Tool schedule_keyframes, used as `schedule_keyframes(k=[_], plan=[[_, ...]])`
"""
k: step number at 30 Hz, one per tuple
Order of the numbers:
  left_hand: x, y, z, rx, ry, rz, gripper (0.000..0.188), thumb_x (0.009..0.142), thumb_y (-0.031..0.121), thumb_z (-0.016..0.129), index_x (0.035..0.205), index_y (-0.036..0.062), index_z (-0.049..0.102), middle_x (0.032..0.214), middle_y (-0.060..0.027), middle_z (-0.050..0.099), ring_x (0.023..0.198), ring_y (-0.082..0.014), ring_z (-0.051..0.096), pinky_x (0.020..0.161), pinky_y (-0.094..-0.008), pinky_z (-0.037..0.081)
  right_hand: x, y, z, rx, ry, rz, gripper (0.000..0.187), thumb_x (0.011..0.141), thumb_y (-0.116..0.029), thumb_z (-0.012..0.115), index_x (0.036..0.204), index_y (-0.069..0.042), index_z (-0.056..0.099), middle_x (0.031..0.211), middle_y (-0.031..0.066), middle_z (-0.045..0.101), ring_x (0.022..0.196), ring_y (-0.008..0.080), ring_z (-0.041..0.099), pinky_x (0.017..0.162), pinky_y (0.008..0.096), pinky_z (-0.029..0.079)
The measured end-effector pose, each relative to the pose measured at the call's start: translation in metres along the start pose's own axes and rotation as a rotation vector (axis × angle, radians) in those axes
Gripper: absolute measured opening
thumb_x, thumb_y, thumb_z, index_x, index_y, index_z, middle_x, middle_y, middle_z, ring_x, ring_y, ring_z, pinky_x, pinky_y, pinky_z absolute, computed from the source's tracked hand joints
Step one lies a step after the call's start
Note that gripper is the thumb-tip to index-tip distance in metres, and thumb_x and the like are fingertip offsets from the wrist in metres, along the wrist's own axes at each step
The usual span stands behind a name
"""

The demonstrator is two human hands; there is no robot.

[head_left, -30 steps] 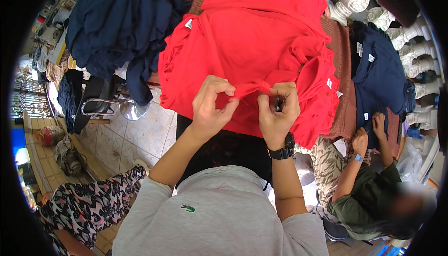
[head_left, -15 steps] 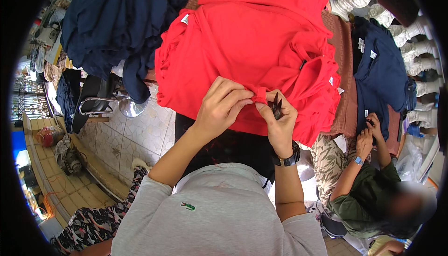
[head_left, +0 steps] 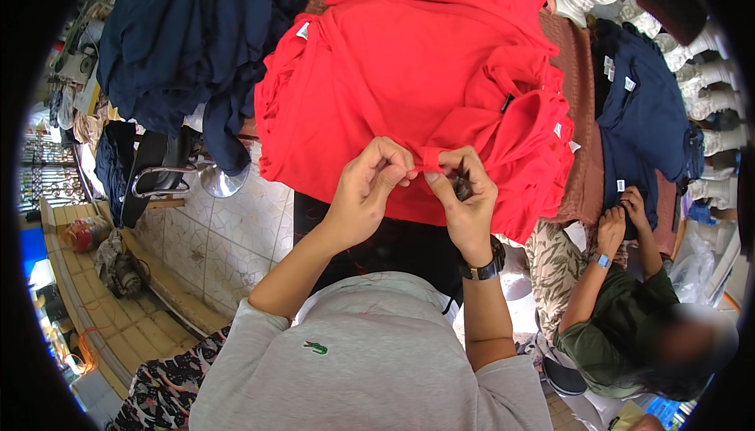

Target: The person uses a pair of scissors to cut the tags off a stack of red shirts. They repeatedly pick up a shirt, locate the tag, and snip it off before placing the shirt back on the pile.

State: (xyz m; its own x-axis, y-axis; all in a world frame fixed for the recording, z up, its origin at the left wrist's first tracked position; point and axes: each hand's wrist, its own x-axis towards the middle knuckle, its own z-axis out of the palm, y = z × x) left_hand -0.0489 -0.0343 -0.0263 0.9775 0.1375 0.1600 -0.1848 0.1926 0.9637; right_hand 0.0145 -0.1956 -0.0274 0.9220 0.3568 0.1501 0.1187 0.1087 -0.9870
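Note:
A pile of red garments (head_left: 409, 77) lies on the table in front of me, its near edge hanging toward my body. My left hand (head_left: 370, 187) pinches a small fold of the red fabric at that edge. My right hand (head_left: 464, 195), with a black watch on the wrist, grips the same fold from the right and also holds a small dark tool whose shape I cannot make out. Both hands meet at the fold, fingertips almost touching.
Dark blue garments (head_left: 173, 46) are heaped at the left of the table. At the right a seated person in a green shirt (head_left: 621, 337) handles another dark blue garment (head_left: 637, 132). A chrome-legged stool (head_left: 173, 175) stands on the tiled floor at left.
Both hands shifted slightly along the red fabric's edge while keeping hold of it. The patterned fabric at the lower left moved lower in the view.

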Motion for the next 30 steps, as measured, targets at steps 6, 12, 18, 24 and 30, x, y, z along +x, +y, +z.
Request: schedule_keyframes(k=[6, 12, 18, 24, 30], plan=[[0.002, -0.004, 0.007, -0.045, 0.032, 0.009, 0.014, 0.106, 0.016, 0.054, 0.1, 0.0044, 0.051, 0.103, -0.0081, 0.058, 0.094, -0.0136, 0.057, 0.09, -0.0299, 0.048, -0.025, -0.038, 0.008, -0.011, -0.006, 0.148, 0.026, 0.103, -0.023, 0.055, 0.088, -0.002, 0.055, 0.064, -0.0035, 0.04, 0.057, 0.0041, 0.032, 0.051, 0.0247, 0.026], [0.001, -0.001, 0.004, 0.048, -0.018, 0.022, 0.014, 0.104, 0.014, 0.058, 0.096, 0.0036, 0.054, 0.103, -0.0076, 0.057, 0.094, -0.014, 0.056, 0.088, -0.0293, 0.046, -0.022, -0.03, 0.012, 0.001, -0.156, 0.372, 0.047, 0.109, -0.037, 0.037, 0.085, -0.001, 0.057, 0.061, -0.0003, 0.039, 0.055, 0.0083, 0.035, 0.05, 0.0291, 0.028], [0.0, -0.003, 0.001, 0.115, -0.034, 0.06, 0.012, 0.102, 0.012, 0.059, 0.095, 0.0027, 0.055, 0.102, -0.0076, 0.057, 0.093, -0.0141, 0.056, 0.086, -0.0289, 0.046, -0.018, -0.023, 0.015, 0.113, -0.128, 0.419, 0.046, 0.108, -0.036, 0.043, 0.081, -0.002, 0.054, 0.062, -0.0029, 0.038, 0.054, 0.0057, 0.032, 0.049, 0.0273, 0.025], [0.002, 0.001, 0.004, 0.163, -0.031, 0.077, 0.015, 0.102, 0.014, 0.06, 0.094, 0.0019, 0.055, 0.101, -0.0075, 0.057, 0.091, -0.0147, 0.056, 0.083, -0.0293, 0.047, -0.016, -0.018, 0.017, 0.221, -0.105, 0.43, 0.043, 0.108, -0.035, 0.046, 0.076, -0.006, 0.049, 0.063, -0.0052, 0.036, 0.054, 0.0035, 0.029, 0.048, 0.0256, 0.021], [0.003, -0.006, 0.002, 0.187, 0.011, 0.152, 0.015, 0.101, 0.012, 0.06, 0.094, 0.0004, 0.055, 0.104, -0.0094, 0.057, 0.093, -0.0169, 0.058, 0.082, -0.0301, 0.049, -0.016, -0.017, 0.015, 0.274, -0.078, 0.347, 0.04, 0.108, -0.031, 0.045, 0.077, -0.005, 0.047, 0.067, -0.0044, 0.038, 0.056, 0.0033, 0.029, 0.049, 0.0251, 0.021]])
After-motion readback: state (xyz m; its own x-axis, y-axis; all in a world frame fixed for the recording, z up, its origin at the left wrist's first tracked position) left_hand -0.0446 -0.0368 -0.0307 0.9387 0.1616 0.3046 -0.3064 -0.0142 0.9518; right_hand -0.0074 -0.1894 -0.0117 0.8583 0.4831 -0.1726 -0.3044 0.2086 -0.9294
